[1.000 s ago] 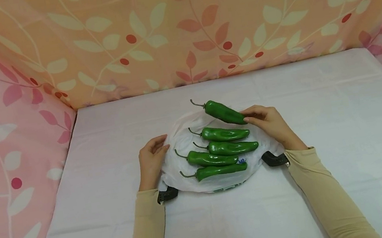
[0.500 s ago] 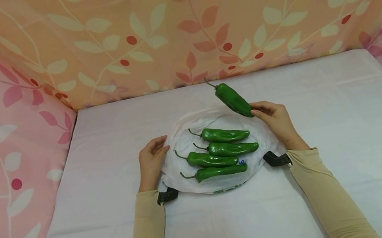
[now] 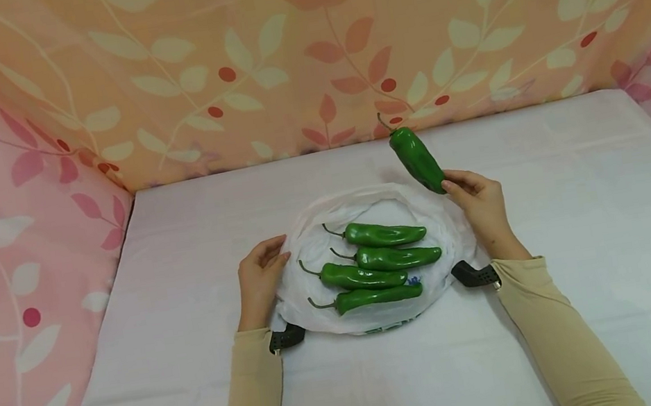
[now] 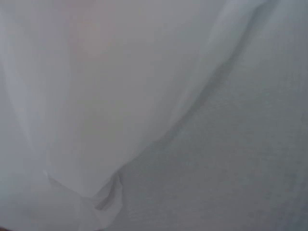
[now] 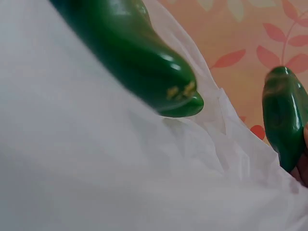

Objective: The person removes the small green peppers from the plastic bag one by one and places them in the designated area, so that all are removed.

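Surrounding four green peppers [image 3: 367, 272], a white bag [image 3: 344, 324] rests on the tablecloth [image 3: 585, 206].

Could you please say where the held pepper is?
In the head view, the held pepper is right of centre, its tip pinched by the right hand, near the white bag.

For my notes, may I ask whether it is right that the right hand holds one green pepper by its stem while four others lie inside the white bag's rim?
Not quite: the head view shows the right hand holding the green pepper by its tip, with the stem free at the far end. The rest stands: four other peppers lie inside the white bag's rim.
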{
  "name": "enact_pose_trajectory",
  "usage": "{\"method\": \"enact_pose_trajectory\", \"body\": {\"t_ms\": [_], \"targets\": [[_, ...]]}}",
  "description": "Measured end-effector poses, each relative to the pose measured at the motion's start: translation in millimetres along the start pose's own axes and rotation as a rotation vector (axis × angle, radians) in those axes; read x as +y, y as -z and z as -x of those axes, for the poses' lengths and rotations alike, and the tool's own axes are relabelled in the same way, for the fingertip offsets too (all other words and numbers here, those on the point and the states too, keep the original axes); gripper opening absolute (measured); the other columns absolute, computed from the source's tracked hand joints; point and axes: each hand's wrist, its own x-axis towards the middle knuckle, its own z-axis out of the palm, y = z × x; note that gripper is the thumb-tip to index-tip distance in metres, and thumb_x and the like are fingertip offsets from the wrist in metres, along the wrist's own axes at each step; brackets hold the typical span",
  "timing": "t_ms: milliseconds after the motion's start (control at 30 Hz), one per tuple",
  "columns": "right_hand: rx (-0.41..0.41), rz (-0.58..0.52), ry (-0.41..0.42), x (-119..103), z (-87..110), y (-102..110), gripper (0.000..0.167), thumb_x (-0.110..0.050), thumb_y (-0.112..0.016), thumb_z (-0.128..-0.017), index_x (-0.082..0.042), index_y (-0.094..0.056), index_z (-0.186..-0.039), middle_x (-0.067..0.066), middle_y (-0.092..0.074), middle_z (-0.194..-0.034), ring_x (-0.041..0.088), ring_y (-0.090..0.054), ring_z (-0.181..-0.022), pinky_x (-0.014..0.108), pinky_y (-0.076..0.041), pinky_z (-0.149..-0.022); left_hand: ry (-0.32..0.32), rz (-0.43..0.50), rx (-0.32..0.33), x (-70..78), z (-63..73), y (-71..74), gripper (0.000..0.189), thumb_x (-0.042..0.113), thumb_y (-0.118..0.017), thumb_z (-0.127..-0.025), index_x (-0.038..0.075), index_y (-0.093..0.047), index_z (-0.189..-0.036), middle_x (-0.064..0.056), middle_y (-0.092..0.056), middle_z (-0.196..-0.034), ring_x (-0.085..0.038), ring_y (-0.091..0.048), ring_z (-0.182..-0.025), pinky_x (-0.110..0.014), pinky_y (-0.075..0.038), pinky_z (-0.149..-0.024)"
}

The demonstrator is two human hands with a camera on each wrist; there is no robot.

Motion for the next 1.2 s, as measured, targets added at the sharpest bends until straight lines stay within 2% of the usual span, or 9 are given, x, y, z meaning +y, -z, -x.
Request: {"method": "enact_pose_trajectory", "body": {"t_ms": [100,267,633,900,1067,1200], "targets": [[0.062,-0.022,-0.016,-0.8,-0.2,0.3,0.025,-0.006,-0.069,-0.086,0.005,-0.068,-0.108,-0.007,-0.069,-0.088,0.005,-0.063,-0.081,0.015,-0.049,-0.071,0.001,-0.002,-0.002,0.2,0.4,0.3,0.029,0.001,-0.067,-0.086,0.004,-0.067,-0.114,-0.012,-0.065,-0.112,-0.018,-0.062,-0.104,-0.018,-0.047,-0.083],[0.118,0.010,-0.024,-0.5,-1.4,1.4,0.027,-0.005,-0.069,-0.086,0.008,-0.066,-0.109,-0.009,-0.068,-0.088,0.005,-0.063,-0.080,0.014,-0.048,-0.070,-0.009,-0.006,-0.005,0.7,0.5,0.6,0.029,0.001,-0.067,-0.086,0.004,-0.066,-0.115,-0.013,-0.065,-0.113,-0.019,-0.062,-0.104,-0.018,-0.047,-0.083],[0.249,-0.047,-0.063,0.7,-4.5,5.9,0.026,-0.003,-0.069,-0.085,0.007,-0.067,-0.108,-0.001,-0.067,-0.089,0.009,-0.062,-0.082,0.015,-0.048,-0.073,-0.006,0.000,-0.005,1.1,0.8,1.2,0.029,0.002,-0.067,-0.086,0.004,-0.066,-0.115,-0.014,-0.065,-0.112,-0.019,-0.062,-0.104,-0.019,-0.047,-0.083],[0.292,-0.100,-0.095,0.4,-3.8,8.8,0.026,0.001,-0.068,-0.084,0.010,-0.066,-0.108,0.001,-0.067,-0.089,0.011,-0.062,-0.085,0.016,-0.049,-0.074,-0.008,0.001,-0.005,1.4,0.7,0.7,0.029,0.001,-0.067,-0.086,0.003,-0.066,-0.115,-0.013,-0.065,-0.112,-0.019,-0.062,-0.104,-0.018,-0.047,-0.083],[0.332,-0.080,-0.167,-0.2,-1.9,8.9,0.027,0.002,-0.067,-0.085,0.012,-0.064,-0.109,-0.003,-0.066,-0.083,0.009,-0.061,-0.082,0.013,-0.048,-0.071,-0.012,0.014,-0.007,1.2,1.1,0.3,0.029,0.001,-0.067,-0.086,0.003,-0.066,-0.115,-0.014,-0.065,-0.112,-0.019,-0.062,-0.104,-0.017,-0.047,-0.082],[0.343,-0.058,-0.192,1.4,-1.7,9.1,0.027,0.003,-0.066,-0.085,0.013,-0.064,-0.109,-0.004,-0.065,-0.081,0.007,-0.060,-0.080,0.012,-0.048,-0.070,-0.012,0.011,-0.007,1.4,1.1,0.8,0.029,0.001,-0.067,-0.086,0.003,-0.066,-0.115,-0.014,-0.065,-0.112,-0.019,-0.062,-0.104,-0.018,-0.047,-0.083]]}}
